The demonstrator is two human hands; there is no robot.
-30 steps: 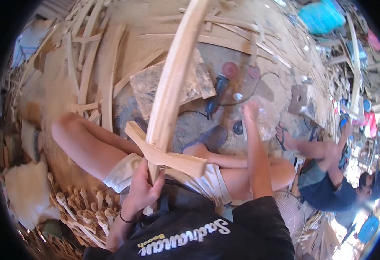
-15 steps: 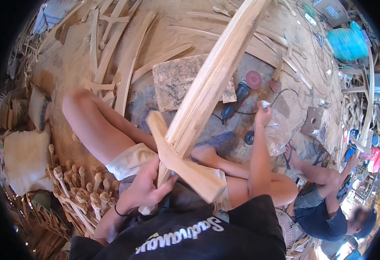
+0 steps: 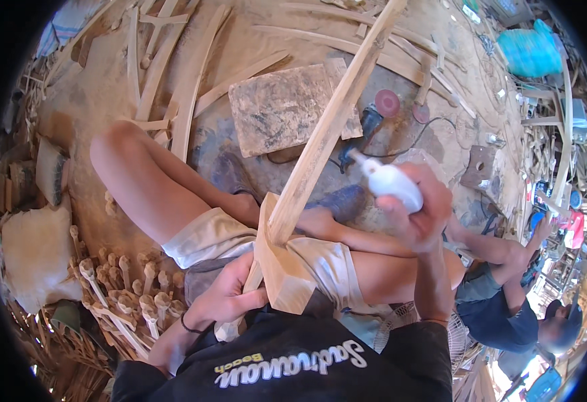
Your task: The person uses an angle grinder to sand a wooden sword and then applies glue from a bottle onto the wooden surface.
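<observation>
A wooden sword (image 3: 330,127) slants up and away from my lap, its pale blade pointing to the far side. My left hand (image 3: 230,289) is wrapped round its grip, just below the thick wooden crossguard (image 3: 285,273). Part of the carved pommel (image 3: 229,331) shows under that hand. To the right of the blade, my right hand (image 3: 422,204) is raised and closed round a white squeeze bottle (image 3: 395,186). The bottle's narrow nozzle tips toward the blade without touching it; motion blurs the hand a little.
A worn wooden block (image 3: 276,110) lies beyond my feet, with an angle grinder (image 3: 372,124) to its right. Several carved sticks (image 3: 126,275) stand at my left. Wooden pieces (image 3: 199,80) litter the far floor. Another person (image 3: 501,325) sits at the right.
My right hand has come up from the floor by the plastic bag, bringing the white bottle toward the sword. The sword has turned about its length, showing a narrower side of the blade.
</observation>
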